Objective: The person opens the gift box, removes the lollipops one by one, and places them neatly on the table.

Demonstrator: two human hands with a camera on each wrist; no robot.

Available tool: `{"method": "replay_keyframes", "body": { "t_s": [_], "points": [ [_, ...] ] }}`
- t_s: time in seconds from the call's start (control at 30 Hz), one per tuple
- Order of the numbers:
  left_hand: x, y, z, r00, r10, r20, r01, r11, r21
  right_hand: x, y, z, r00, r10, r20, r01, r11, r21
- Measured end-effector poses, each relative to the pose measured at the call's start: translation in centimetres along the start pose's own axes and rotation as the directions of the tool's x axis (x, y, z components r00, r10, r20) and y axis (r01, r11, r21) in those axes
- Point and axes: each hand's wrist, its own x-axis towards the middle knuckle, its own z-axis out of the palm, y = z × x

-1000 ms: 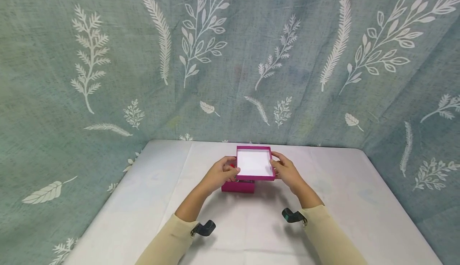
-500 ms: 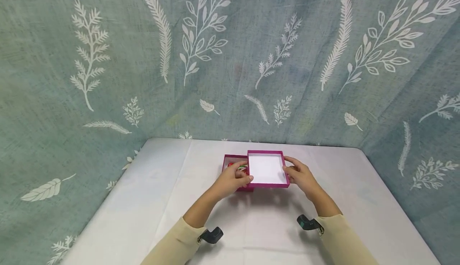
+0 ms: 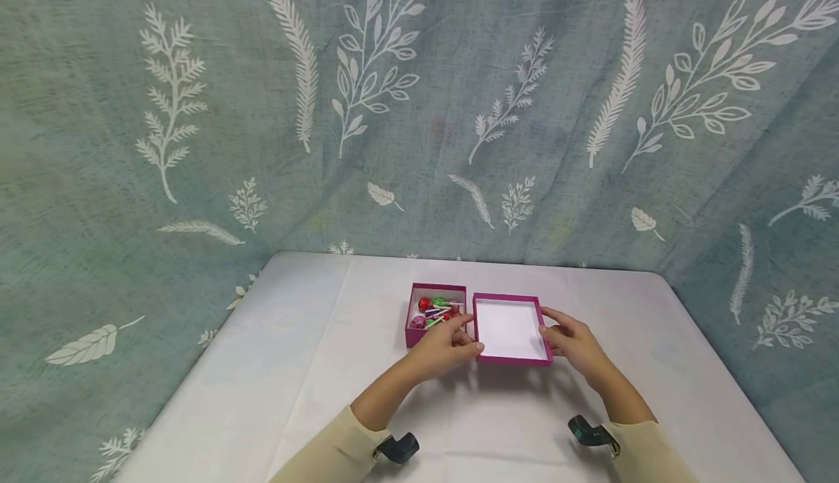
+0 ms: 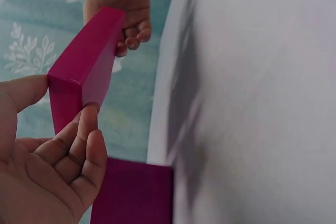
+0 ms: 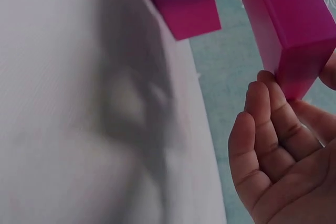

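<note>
Both hands hold a magenta box lid (image 3: 513, 360) by its opposite sides, its white inside facing up, just right of the open box. My left hand (image 3: 440, 354) pinches the lid's left edge between thumb and fingers; my right hand (image 3: 577, 343) grips the right edge. In the left wrist view, the lid (image 4: 86, 59) is raised over the table, with the left fingers (image 4: 84, 150) under its corner. The right fingers (image 5: 270, 111) support it from below in the right wrist view. The magenta box (image 3: 416, 336) contains several lollipops (image 3: 435, 311) in red, green and purple wrappers.
A white cloth covers the table (image 3: 354, 308). Behind it hangs a blue-green curtain (image 3: 419, 104) with white leaf prints. Black wrist cameras (image 3: 400, 448) are strapped at both sleeves. The box stands close by the left fingers.
Both hands have carried the lid rightward and toward me, from above the box to beside it. The box, first mostly covered, now shows its lollipops.
</note>
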Motion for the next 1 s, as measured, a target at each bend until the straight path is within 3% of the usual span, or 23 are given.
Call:
{"method": "replay_keyframes", "body": {
  "t_s": [0.17, 0.43, 0.67, 1.0],
  "points": [
    [0.1, 0.3, 1.7, 0.998, -0.002, 0.061, 0.0, 0.999, 0.038, -1.5, 1.4, -1.4, 1.0, -0.01, -0.012, 0.009, 0.996, -0.084],
    [0.9, 0.5, 4.6, 0.991, -0.019, 0.132, 0.01, 0.998, 0.069, -3.6, 2.9, -3.6, 0.999, 0.052, -0.002, -0.051, 0.981, -0.189],
    [1.6, 0.7, 6.8, 0.982, -0.013, 0.187, -0.022, 0.984, 0.179, -4.6, 3.5, -5.5, 0.996, 0.083, 0.008, -0.08, 0.971, -0.227],
    [2.9, 1.9, 9.9, 0.965, -0.091, 0.244, 0.037, 0.976, 0.216, -5.4, 5.5, -7.5, 0.987, 0.161, -0.018, -0.158, 0.934, -0.32]
  ]
}}
